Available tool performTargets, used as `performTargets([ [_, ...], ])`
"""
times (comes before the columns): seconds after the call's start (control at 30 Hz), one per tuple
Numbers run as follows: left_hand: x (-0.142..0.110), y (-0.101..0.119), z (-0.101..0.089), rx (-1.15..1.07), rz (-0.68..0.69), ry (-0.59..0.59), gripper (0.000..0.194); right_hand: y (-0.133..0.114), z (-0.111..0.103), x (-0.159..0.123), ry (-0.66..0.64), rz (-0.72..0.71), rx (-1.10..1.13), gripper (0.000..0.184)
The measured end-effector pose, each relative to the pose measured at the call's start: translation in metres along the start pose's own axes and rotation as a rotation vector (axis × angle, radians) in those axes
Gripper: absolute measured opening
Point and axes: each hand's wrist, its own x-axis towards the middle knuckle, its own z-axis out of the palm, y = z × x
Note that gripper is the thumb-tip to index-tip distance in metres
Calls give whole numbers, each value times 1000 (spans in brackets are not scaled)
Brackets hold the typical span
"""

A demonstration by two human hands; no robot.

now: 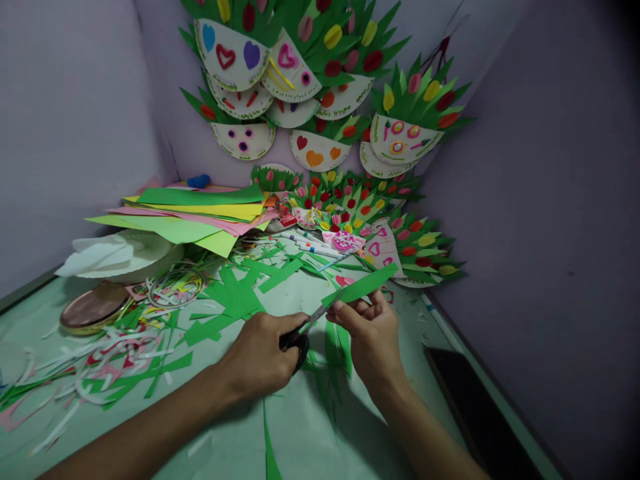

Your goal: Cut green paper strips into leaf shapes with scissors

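My left hand [265,350] is closed round the black handles of a pair of scissors [299,347]. Their blades point up and to the right, against the near end of a green paper strip [365,285]. My right hand [373,330] pinches this strip along its lower edge, thumb in front and fingers behind. The strip tilts upward to the right. Below the hands, cut green paper pieces [338,347] lie on the table [305,433]. A thin green sliver [270,443] rests nearer to me.
Coloured paper sheets [200,213] are stacked at the back left, behind white paper plates [125,253]. A round tin [95,308] and paper scraps [120,353] lie left. Markers [317,247] lie at the back. A dark phone-like slab [470,407] is at right. Decorated half-plates [320,150] hang on the wall.
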Motion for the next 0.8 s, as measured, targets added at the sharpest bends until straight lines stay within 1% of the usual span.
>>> performTargets([
  [0.13,1,0,-1,-44,-9,-10,21,0,-1,1,-8,-4,-6,48],
  [0.23,1,1,-1,-79,-19,-18,21,0,-2,4,-23,-17,-8,41],
  [0.3,2,1,-1,-92,-20,-25,22,-1,-3,5,-10,-31,-1,38],
  [0.43,2,-1,-1,-57,-18,-17,29,-2,-5,6,13,-44,13,40],
  [0.57,3,-6,0,6,-36,1,38,-1,-4,4,-24,-36,-2,42],
  [0.8,2,-6,-1,12,-29,-12,39,0,-2,2,-36,-24,1,44],
])
